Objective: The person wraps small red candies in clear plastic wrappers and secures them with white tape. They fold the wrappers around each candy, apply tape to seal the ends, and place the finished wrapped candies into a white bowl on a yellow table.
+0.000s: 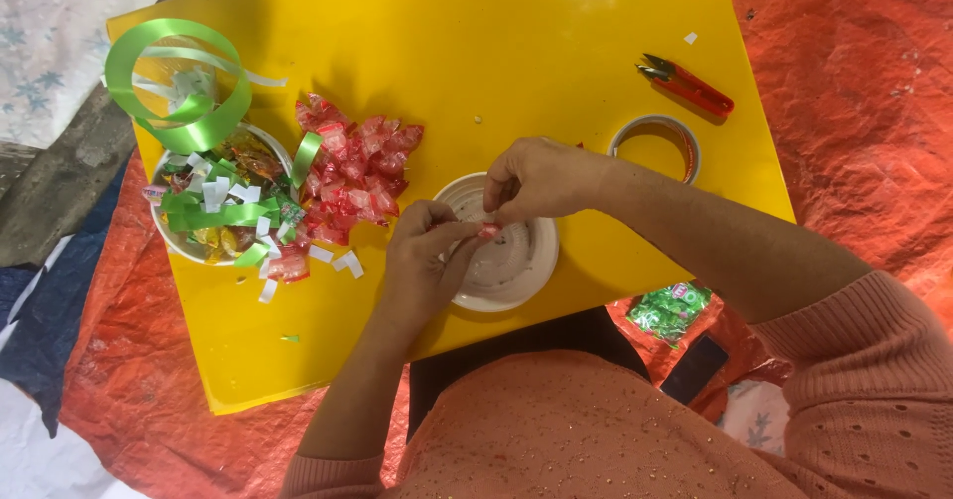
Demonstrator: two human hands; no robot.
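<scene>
- Red candy wrapper [488, 230] pinched between left hand [422, 261] and right hand [536, 179], above white bowl [516, 271].
- Step: likely folding; next needs a firm pinch.
- Wrapper pile [352, 166] lies at ten o'clock.

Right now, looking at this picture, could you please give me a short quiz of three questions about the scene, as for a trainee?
1. True or false: both hands pinch one small red wrapped piece above the white round lid.
2. Which thing lies nearest the red thread snips? A) the green ribbon coil B) the tape roll C) the pile of red wrappers
3. What colour is the board under all these things?

Key
1. True: left hand and right hand meet on it.
2. B
3. Yellow
</scene>
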